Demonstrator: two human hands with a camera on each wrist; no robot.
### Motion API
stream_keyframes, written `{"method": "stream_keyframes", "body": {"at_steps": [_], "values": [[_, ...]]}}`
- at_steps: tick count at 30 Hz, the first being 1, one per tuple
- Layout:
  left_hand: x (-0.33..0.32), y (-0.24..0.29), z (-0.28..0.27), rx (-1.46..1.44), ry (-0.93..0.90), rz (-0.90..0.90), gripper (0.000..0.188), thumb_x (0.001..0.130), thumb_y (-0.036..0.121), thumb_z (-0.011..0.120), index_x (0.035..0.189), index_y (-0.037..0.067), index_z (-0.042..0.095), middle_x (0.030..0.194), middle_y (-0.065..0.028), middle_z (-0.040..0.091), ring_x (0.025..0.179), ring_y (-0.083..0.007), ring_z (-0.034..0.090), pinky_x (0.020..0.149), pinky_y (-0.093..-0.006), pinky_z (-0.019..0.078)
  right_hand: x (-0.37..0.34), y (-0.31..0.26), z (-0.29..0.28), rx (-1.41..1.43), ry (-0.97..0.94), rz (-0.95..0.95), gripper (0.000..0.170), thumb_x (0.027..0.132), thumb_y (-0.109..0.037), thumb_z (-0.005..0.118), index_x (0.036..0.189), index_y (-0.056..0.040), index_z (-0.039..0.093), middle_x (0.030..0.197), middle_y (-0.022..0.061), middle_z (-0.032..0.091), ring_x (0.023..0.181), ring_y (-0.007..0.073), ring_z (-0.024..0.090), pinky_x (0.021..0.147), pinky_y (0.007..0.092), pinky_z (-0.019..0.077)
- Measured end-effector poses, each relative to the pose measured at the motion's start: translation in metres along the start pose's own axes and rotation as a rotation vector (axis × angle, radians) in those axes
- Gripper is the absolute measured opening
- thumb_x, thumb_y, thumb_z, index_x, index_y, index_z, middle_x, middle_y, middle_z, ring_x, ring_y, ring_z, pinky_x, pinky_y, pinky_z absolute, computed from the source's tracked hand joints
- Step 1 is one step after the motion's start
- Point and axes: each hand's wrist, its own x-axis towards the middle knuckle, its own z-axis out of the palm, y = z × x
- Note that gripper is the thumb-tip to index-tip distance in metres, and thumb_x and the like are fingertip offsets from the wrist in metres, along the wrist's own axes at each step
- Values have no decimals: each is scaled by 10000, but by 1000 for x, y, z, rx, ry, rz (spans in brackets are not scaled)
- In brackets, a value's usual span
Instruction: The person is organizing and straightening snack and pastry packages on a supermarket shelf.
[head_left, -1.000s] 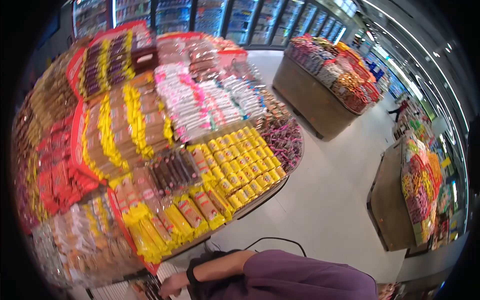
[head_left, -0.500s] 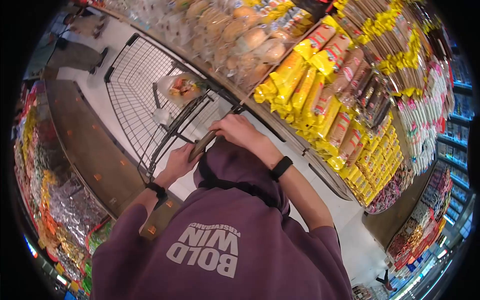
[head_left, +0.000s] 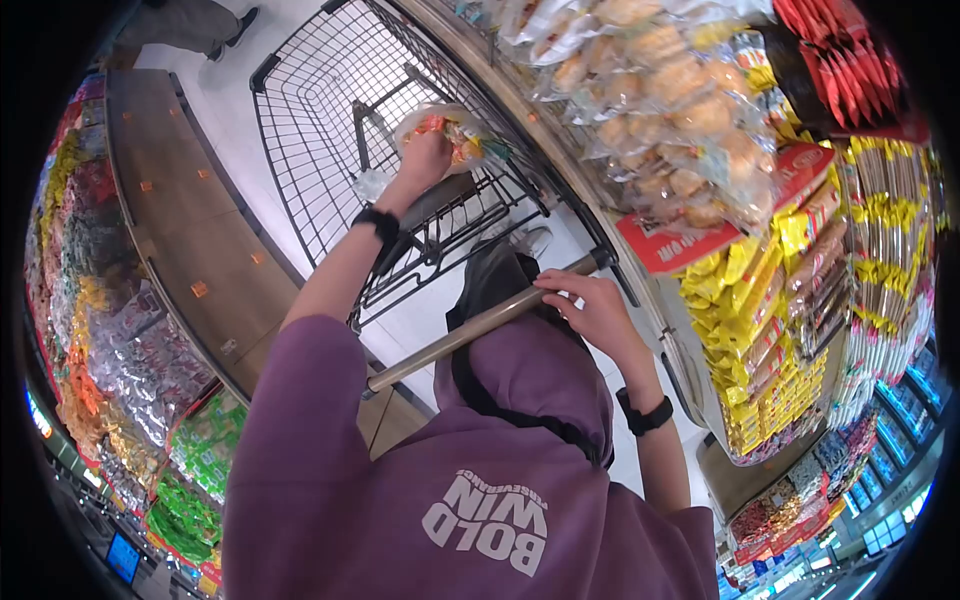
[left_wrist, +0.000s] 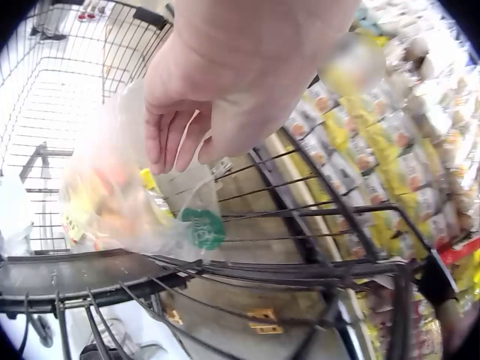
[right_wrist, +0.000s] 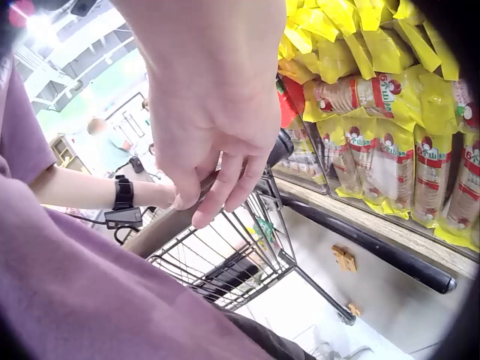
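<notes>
My left hand (head_left: 425, 165) reaches into the metal shopping cart (head_left: 290, 150) at a clear plastic bag (head_left: 465, 135) with red and orange contents. In the left wrist view, the fingers of that hand (left_wrist: 225, 90) curl at the top of the bag (left_wrist: 112, 202), pinching its thin plastic; a green printed patch shows on its side. My right hand (head_left: 590, 310) holds the cart's handle bar (head_left: 450, 345) near its right end. Seen from the right wrist, the fingers of this hand (right_wrist: 217, 142) bend over the bar (right_wrist: 161, 231).
Right of the cart runs a display with wrapped buns (head_left: 690, 100) and yellow snack packs (head_left: 740, 300). On the left stands a brown display base (head_left: 185, 240) under bagged sweets (head_left: 130, 350). A person's legs (head_left: 200, 25) show at the upper left, beyond the cart.
My left hand has gone from the handle bar forward to the bag. The right hand has stayed on the bar. The view has swung down from the displays to the cart.
</notes>
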Motion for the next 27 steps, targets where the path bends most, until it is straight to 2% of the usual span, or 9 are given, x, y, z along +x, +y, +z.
{"method": "stream_keyframes", "body": {"at_steps": [3,6,9,13,17,21,22,24,27], "values": [[46,-48,64,162,-116,-61,317,845,252,648,929,-53,645,868,-268,673,751,-417,655,720,-476,533,4,-7,-2,105,-29,89,246,829,-59,709,1073,-82,716,1108,79,716,648,189,658,663,286,542],[65,-63,92,115,-303,-195,253,835,177,583,926,-31,694,952,-272,686,925,-406,676,816,-454,552,6,-2,5,176,25,171,212,856,-57,702,1064,-84,734,1071,75,730,616,128,639,582,250,537],[82,-83,126,-68,-333,-472,392,807,278,682,996,-64,655,892,-188,696,780,-278,698,688,-369,562,12,-10,6,201,53,296,202,873,-55,692,1066,-87,746,1026,63,740,649,105,652,537,234,545],[87,-89,151,-317,-317,-665,389,807,314,725,948,-47,691,872,-130,708,749,-174,707,617,-319,565,14,-14,10,168,94,353,193,871,-42,690,1052,-73,750,991,61,745,670,111,670,538,235,554],[84,-64,138,-198,10,-777,417,756,341,754,938,-31,701,928,-192,719,811,-305,715,710,-360,566,15,-18,11,137,128,379,180,871,-47,693,1039,-67,754,980,63,746,676,117,681,539,238,557],[88,-75,155,-196,38,-651,425,735,331,735,996,-3,693,958,-193,714,907,-303,695,778,-386,542,18,-22,9,128,107,392,180,871,-48,692,1038,-71,755,966,65,748,654,120,680,535,238,557],[91,-77,164,-388,127,-637,352,751,296,724,1014,62,704,920,-152,717,868,-303,687,767,-404,530,19,-22,8,126,100,390,179,871,-48,691,1037,-72,756,962,65,749,644,120,679,536,237,557],[105,-151,213,-27,-57,-176,300,764,287,716,1006,108,710,913,-124,713,858,-286,677,757,-405,523,18,-19,10,127,126,348,179,875,-61,695,1044,-69,753,946,60,752,608,122,675,533,237,552],[105,-120,191,-30,-40,55,218,773,236,708,944,102,704,862,-124,694,830,-292,663,743,-419,509,19,-23,7,168,131,367,183,875,-84,704,1050,-42,738,935,71,750,593,129,677,523,249,542]]}}
